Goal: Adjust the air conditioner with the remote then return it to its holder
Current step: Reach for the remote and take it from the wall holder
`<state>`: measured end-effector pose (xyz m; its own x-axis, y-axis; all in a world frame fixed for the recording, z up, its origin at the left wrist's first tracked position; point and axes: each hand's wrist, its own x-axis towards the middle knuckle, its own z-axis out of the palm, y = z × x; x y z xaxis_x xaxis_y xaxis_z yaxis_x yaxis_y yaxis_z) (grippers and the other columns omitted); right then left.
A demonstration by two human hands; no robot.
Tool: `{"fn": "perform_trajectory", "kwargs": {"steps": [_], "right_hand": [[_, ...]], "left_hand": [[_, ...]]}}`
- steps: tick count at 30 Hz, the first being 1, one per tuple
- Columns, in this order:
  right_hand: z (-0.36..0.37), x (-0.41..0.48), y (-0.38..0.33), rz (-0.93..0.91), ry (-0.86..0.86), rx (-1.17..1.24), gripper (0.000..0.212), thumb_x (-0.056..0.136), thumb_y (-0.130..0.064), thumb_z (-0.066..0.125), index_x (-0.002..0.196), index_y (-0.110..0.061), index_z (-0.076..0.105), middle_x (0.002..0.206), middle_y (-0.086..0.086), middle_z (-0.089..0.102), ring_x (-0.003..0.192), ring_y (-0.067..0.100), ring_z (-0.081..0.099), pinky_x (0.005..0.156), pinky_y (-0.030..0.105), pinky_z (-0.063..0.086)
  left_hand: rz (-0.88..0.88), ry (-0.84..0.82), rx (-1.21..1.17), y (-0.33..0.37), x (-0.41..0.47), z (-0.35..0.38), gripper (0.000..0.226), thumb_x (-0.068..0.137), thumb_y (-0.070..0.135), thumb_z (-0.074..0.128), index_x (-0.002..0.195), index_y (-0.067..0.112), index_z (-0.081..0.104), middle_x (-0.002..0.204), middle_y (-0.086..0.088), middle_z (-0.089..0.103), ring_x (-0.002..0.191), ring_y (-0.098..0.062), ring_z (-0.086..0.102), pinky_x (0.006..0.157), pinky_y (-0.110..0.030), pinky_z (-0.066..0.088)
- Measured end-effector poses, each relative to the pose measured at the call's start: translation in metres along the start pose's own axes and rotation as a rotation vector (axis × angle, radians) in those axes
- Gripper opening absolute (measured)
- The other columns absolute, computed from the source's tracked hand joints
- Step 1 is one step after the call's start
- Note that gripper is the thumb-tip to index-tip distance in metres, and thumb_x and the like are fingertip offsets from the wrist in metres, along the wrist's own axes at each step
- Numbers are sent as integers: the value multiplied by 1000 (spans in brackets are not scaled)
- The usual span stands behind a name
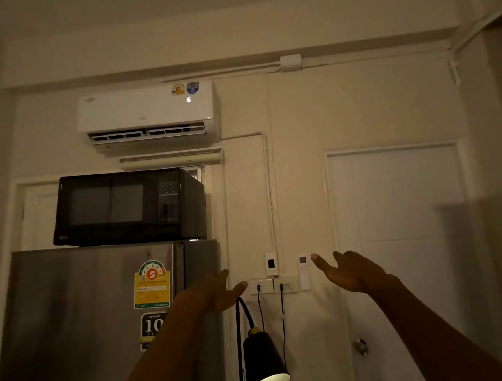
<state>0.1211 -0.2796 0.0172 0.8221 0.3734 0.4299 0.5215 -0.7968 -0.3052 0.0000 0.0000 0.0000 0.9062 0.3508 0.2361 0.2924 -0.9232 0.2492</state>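
Observation:
A white air conditioner point(146, 116) hangs high on the wall, its flap open and a lit number on its front. A slim white remote point(304, 272) stands upright on the wall at chest height, just right of the sockets; its holder cannot be made out. My right hand point(349, 271) is raised just right of the remote, fingers apart, thumb tip close to its top, holding nothing. My left hand point(216, 292) hovers left of the sockets, also with spread fingers and holding nothing.
A steel fridge point(82, 320) with a black microwave point(123, 207) on top stands at the left. Wall sockets point(274, 285) with black cords and a small white box point(270, 263) sit beside the remote. A lit black lamp point(263, 362) hangs below. A white door point(399, 238) is at the right.

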Motion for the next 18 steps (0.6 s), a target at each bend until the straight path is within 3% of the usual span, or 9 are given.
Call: {"fn": "perform_trajectory", "kwargs": {"steps": [3, 7, 15, 18], "right_hand": [[0, 1, -1, 0, 7, 3, 96, 74, -81, 11, 137, -12, 33, 141, 16, 45, 125, 34, 45, 106, 49, 36], [3, 4, -2, -3, 2, -4, 97, 73, -81, 10, 138, -13, 33, 140, 16, 47, 124, 33, 47, 105, 49, 37], [3, 7, -2, 9, 17, -61, 94, 74, -80, 9, 138, -16, 32, 145, 14, 40, 133, 34, 37, 112, 52, 27], [4, 7, -2, 8, -4, -71, 93, 74, -80, 8, 140, -18, 28, 150, 14, 32, 138, 33, 28, 115, 53, 19]], "left_hand": [[-19, 4, 29, -3, 4, 2, 84, 83, 71, 26, 145, 14, 21, 154, -15, 25, 141, -34, 24, 116, -53, 24], [-19, -19, 41, -6, 6, 4, 93, 76, 78, 21, 126, 5, 47, 139, -21, 47, 128, -35, 44, 112, -54, 32], [7, 9, 45, -6, 6, 2, 89, 80, 75, 23, 136, 8, 36, 147, -18, 38, 135, -34, 36, 113, -53, 30], [10, 25, 69, -10, 9, 3, 105, 69, 86, 14, 130, 6, 42, 147, -18, 38, 137, -34, 33, 115, -55, 25]]}}
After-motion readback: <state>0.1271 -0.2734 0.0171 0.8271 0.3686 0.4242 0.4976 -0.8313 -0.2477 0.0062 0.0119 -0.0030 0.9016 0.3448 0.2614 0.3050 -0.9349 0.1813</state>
